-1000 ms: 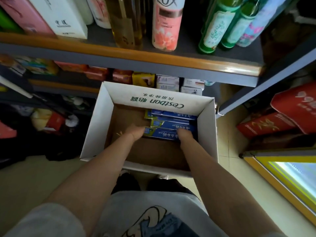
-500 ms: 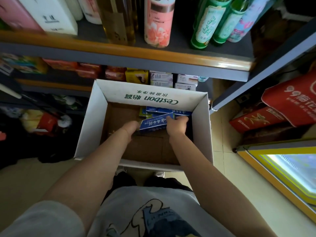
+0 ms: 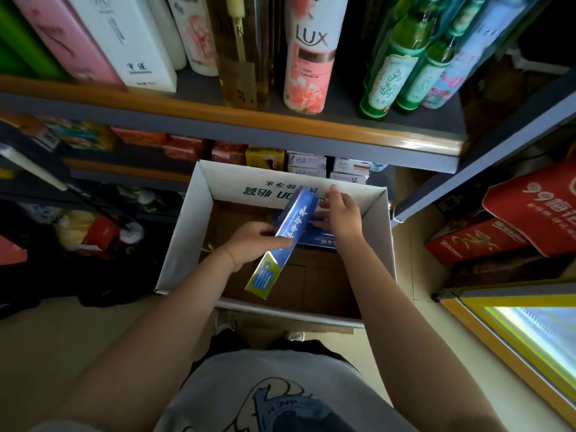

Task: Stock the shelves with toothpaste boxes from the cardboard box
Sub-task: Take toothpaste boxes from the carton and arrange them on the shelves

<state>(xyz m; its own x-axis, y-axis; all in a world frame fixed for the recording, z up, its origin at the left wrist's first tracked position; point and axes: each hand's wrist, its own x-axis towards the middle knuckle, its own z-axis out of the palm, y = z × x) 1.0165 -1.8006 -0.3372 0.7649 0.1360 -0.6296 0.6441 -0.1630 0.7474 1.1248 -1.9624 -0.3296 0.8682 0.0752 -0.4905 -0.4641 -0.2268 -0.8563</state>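
Over the open cardboard box [image 3: 378, 244] on a shop floor, a person lifts one blue toothpaste box [image 3: 285, 241] clear of the few left lying flat against the carton's far wall [image 3: 321, 238]. A second ago both hands were down on that small stack; half a second ago the top pack was only tipping up off it. Now it hangs in the air, slanted, its yellow-and-blue end toward the person and its far end pointing at the carton's printed wall. The left hand [image 3: 252, 244] grips it near the middle, thumb on the face in view and fingers curled behind it. The right hand [image 3: 341, 213] has come off the stack and rests beside the pack's upper end with fingers loosely spread; whether they touch the pack cannot be told. The pick-up looks complete, so one pack is ready to go up to a shelf, while the remaining blue packs wait in the carton. Directly ahead, the upper shelf [image 3: 249, 120] carries tall bottles, among them a pink LUX bottle [image 3: 310, 54], and the lower shelf [image 3: 124, 171] holds rows of small boxed goods; which spot is meant for toothpaste is not evident
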